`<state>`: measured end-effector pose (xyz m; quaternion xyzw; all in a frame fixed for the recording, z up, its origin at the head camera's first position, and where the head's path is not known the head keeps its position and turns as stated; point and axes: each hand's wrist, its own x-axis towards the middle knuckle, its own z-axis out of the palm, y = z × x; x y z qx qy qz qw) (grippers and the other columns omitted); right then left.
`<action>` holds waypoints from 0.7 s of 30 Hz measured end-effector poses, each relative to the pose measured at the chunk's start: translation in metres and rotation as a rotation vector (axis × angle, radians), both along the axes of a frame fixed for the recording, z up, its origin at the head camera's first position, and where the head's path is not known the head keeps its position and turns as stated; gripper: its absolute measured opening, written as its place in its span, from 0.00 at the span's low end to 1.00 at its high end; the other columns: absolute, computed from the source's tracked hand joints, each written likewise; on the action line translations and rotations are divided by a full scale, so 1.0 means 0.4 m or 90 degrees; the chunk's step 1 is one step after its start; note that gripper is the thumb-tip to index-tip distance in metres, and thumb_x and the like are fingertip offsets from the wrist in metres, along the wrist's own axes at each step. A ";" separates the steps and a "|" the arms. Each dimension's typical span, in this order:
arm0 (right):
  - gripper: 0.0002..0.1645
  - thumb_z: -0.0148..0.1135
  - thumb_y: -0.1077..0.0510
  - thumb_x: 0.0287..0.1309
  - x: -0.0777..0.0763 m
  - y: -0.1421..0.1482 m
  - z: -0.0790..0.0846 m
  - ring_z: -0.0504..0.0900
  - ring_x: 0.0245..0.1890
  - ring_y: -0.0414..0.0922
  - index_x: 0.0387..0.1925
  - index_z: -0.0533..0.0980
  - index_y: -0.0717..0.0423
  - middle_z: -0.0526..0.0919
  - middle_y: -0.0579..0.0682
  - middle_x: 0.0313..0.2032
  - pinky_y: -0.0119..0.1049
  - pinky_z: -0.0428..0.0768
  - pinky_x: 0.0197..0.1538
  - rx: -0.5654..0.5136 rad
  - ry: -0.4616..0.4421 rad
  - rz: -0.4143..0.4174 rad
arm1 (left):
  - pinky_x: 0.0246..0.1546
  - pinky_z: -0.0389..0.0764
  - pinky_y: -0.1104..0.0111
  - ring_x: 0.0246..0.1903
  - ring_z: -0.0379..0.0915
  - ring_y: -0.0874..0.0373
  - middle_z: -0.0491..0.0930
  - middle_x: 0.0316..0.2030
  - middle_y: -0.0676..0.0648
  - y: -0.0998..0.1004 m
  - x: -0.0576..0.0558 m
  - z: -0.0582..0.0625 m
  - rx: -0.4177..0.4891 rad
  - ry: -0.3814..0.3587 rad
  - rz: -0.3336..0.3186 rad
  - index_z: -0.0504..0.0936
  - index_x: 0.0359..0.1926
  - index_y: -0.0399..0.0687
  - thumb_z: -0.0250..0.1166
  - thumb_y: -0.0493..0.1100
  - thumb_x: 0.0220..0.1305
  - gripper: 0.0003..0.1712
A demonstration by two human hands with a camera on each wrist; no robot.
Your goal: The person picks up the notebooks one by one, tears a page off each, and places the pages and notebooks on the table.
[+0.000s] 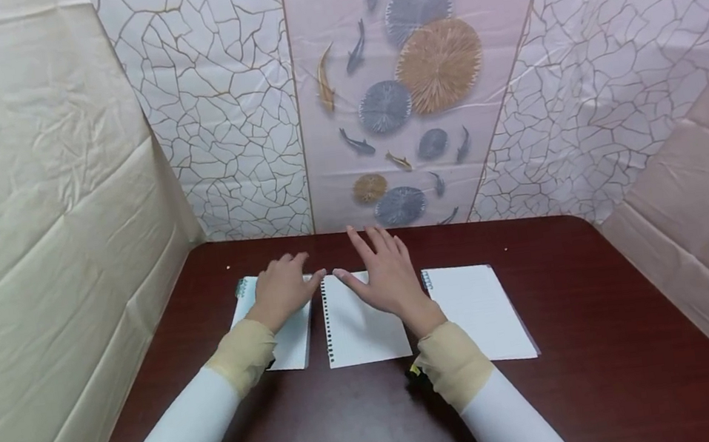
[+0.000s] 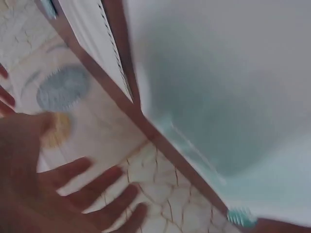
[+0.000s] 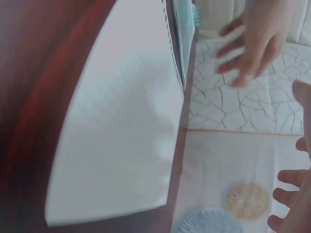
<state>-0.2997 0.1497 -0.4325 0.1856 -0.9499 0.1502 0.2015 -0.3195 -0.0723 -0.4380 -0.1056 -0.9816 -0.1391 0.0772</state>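
Three white paper items lie in a row on the dark red table. My left hand hovers over the left spiral notebook, fingers spread and holding nothing; that notebook has a teal coil at its corner. Above the middle sheet, which has punched holes down its left edge, is my right hand, its fingers apart and nothing in them. To the right lies another spiral notebook, partly covered by the right wrist. In the right wrist view both hands appear raised off the paper.
The tabletop ends at a patterned cloth backdrop. Beige cloth walls close in both sides. Small white specks dot the table's far part. A black object with a yellow patch sits beneath the right wrist.
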 end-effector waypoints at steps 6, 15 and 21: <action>0.58 0.45 0.15 0.65 -0.001 0.030 0.016 0.43 0.84 0.58 0.86 0.52 0.39 0.49 0.55 0.84 0.68 0.47 0.79 0.015 0.003 -0.012 | 0.73 0.59 0.36 0.79 0.51 0.35 0.61 0.79 0.39 -0.057 -0.019 0.006 0.018 0.116 -0.041 0.61 0.83 0.54 0.50 0.80 0.70 0.53; 0.63 0.44 0.10 0.60 0.001 0.066 0.018 0.35 0.85 0.57 0.86 0.43 0.32 0.42 0.54 0.86 0.69 0.41 0.79 0.047 -0.053 -0.044 | 0.76 0.40 0.32 0.83 0.27 0.37 0.45 0.85 0.41 -0.109 -0.013 -0.014 0.024 0.067 -0.006 0.48 0.87 0.61 0.45 0.88 0.64 0.61; 0.63 0.42 0.09 0.59 -0.003 0.082 0.013 0.33 0.85 0.57 0.86 0.42 0.31 0.40 0.53 0.86 0.68 0.40 0.79 0.056 -0.076 -0.058 | 0.76 0.37 0.31 0.83 0.23 0.38 0.41 0.86 0.42 -0.126 -0.006 -0.022 0.025 0.041 0.004 0.44 0.87 0.62 0.43 0.88 0.64 0.62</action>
